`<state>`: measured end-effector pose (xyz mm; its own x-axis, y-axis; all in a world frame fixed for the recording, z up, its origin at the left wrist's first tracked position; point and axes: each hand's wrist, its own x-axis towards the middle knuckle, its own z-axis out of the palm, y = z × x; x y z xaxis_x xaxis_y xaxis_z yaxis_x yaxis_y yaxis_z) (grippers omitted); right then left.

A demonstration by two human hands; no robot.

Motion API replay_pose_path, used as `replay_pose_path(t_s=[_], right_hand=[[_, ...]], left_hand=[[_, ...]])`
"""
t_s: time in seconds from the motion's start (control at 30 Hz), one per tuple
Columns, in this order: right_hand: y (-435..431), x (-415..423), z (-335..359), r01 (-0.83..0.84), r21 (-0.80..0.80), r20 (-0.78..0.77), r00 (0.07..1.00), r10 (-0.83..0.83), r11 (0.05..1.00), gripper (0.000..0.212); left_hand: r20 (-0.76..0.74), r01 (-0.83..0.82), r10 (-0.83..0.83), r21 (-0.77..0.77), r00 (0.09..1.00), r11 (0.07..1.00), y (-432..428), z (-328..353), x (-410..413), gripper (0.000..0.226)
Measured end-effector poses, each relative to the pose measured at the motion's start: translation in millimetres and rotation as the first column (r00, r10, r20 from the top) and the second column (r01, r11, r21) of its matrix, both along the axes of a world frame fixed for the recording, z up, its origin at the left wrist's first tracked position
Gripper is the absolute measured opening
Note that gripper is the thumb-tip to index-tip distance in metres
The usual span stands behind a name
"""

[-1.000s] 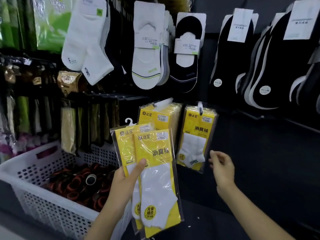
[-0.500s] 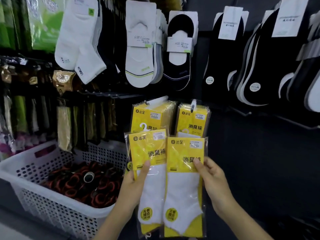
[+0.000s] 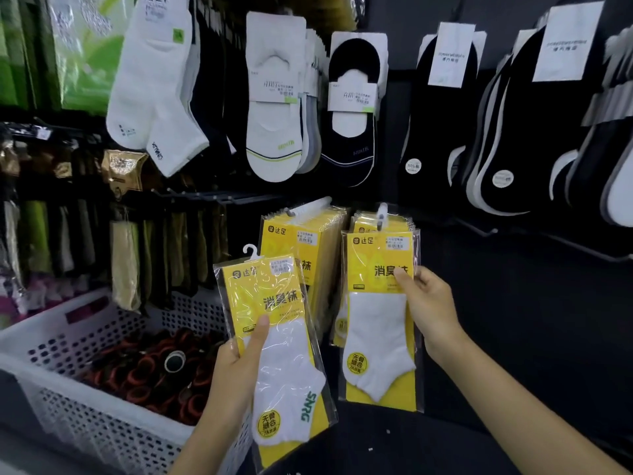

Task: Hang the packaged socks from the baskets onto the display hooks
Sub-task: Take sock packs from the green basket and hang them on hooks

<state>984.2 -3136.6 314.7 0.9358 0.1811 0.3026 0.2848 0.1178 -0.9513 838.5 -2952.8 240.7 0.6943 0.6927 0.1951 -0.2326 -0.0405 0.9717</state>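
Open dark wall (image 3: pixel 531 320) lies right of the hanging yellow packs (image 3: pixel 284 234); black socks (image 3: pixel 442 132) crowd above, and the white basket (image 3: pixel 85 416) blocks the near left.

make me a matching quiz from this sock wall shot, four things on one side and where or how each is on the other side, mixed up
Things:
1. left hand
2. right hand
3. basket
4. long white socks

Places or states:
A. hang at the top left of the wall
B. grips the upper yellow pack, held against the hung yellow packs
C. holds black and red rolls
D. grips the lower yellow pack beside the basket

Pairs: 1-D, 2-B, 3-C, 4-A
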Motion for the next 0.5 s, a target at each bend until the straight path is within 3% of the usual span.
replay_pose_path(t_s=[0.13, 0.3, 0.4, 0.5], right_hand=[[17, 23, -1, 0.063, 0.017, -0.162, 0.985, -0.059, 0.998, 0.014], [22, 51, -15, 0.272, -0.021, -0.27, 0.925, -0.267, 0.962, 0.027], [13, 51, -39, 0.37, -0.078, -0.307, 0.875, -0.375, 0.926, 0.024], [5, 33, -63, 0.269, -0.093, -0.301, 0.91, -0.284, 0.959, 0.021]], left_hand=[[-0.021, 0.032, -0.031, 0.04, 0.999, 0.999, 3, -1, -2, 0.062], [0.009, 0.114, -0.114, -0.004, 0.993, 0.993, 2, -1, -2, 0.045], [0.023, 0.127, -0.127, -0.004, 0.992, 0.992, 1, -1, -1, 0.049], [0.058, 0.131, -0.13, -0.018, 0.99, 0.991, -1, -2, 1, 0.047]])
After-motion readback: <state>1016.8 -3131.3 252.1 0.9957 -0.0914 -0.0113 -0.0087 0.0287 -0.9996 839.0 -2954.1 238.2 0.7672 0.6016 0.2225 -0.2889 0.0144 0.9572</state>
